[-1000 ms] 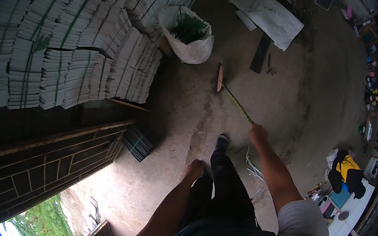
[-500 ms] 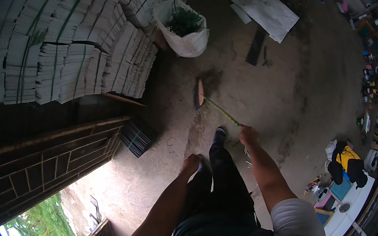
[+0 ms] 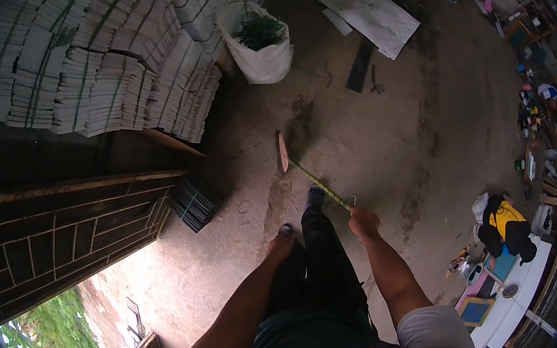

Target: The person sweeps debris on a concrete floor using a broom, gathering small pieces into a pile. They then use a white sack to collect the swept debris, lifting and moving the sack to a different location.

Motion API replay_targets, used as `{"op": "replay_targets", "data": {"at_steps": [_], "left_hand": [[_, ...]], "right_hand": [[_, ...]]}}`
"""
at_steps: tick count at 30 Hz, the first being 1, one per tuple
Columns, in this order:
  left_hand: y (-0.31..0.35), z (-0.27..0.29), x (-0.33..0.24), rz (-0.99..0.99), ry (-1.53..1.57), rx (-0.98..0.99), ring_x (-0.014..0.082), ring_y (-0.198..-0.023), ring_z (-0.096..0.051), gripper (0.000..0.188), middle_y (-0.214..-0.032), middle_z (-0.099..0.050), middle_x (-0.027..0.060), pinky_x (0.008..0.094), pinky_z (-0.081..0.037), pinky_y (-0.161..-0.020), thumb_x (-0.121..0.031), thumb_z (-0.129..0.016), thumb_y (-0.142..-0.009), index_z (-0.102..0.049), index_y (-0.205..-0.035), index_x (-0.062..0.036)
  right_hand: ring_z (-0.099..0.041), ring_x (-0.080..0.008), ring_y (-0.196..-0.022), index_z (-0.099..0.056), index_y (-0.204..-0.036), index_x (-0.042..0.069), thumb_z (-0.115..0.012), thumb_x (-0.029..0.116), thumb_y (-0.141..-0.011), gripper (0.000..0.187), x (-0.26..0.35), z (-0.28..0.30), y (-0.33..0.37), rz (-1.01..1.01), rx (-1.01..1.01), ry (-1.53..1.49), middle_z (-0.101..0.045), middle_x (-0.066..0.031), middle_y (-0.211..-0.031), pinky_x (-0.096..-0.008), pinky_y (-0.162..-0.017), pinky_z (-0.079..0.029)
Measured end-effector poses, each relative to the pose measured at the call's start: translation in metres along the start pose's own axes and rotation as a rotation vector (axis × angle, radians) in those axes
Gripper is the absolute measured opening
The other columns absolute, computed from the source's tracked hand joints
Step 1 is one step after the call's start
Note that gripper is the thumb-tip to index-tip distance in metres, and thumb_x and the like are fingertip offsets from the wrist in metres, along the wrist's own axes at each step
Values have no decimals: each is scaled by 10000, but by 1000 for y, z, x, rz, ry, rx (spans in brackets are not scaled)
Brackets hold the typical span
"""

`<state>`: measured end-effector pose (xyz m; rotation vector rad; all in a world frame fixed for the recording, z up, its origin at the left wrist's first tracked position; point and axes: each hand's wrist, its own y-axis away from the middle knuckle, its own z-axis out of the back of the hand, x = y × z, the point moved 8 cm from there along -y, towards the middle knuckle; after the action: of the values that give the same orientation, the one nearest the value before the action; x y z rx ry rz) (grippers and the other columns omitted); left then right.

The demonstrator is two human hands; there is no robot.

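My right hand (image 3: 364,222) is closed round the yellow-green handle of a broom (image 3: 322,188), in front of my right thigh. The broom slants away to the left, and its narrow pinkish head (image 3: 283,151) rests on the concrete floor ahead of my feet. A small thin metal loop shows beside the handle by my right fingers. My left hand (image 3: 279,249) hangs near my left shoe, its fingers curled in; whatever it may hold is hidden. It is apart from the broom.
Strapped stacks of pale sheets (image 3: 99,71) stand at far left, beside a white sack (image 3: 262,65) with green contents. Black strapped pieces (image 3: 194,204) sit near a dark gate (image 3: 70,234). A pale sheet (image 3: 373,13) lies ahead; clutter lines the right wall.
The broom head has been drawn back toward me and slightly left. My right hand has come nearer my body, and my left hand is slightly lower. The view has shifted a little.
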<state>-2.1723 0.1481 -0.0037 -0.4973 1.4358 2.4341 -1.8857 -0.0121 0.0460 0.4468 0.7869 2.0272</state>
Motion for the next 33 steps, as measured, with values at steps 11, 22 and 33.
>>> {"op": "replay_targets", "data": {"at_steps": [11, 22, 33], "left_hand": [[-6, -14, -15, 12, -27, 68, 424, -1079, -633, 506, -1109, -680, 233, 495, -489, -948, -515, -564, -915, -652, -1177, -90], [-80, 53, -127, -76, 1, -49, 369, -1028, -663, 436, -1053, -699, 199, 472, -510, -894, -487, -613, -902, -688, -1069, -91], [-216, 206, -267, -282, -365, -302, 337, -1104, -604, 268, -1094, -676, 149, 477, -453, -981, -349, -679, -860, -709, -976, -110]], "right_hand": [[-691, -340, -996, -701, -1118, 173, -492, 187, -919, 289, -118, 58, -47, -81, -125, 109, -710, -155, -1058, -503, -819, -559], [-701, -341, -903, -688, -1149, 188, -482, 203, -944, 291, -80, 99, -88, -38, -274, -7, -708, -147, -978, -488, -765, -561], [-707, -351, -909, -695, -1163, 194, -478, 208, -953, 303, -62, 125, -194, -106, -213, -110, -721, -152, -964, -470, -776, -563]]}}
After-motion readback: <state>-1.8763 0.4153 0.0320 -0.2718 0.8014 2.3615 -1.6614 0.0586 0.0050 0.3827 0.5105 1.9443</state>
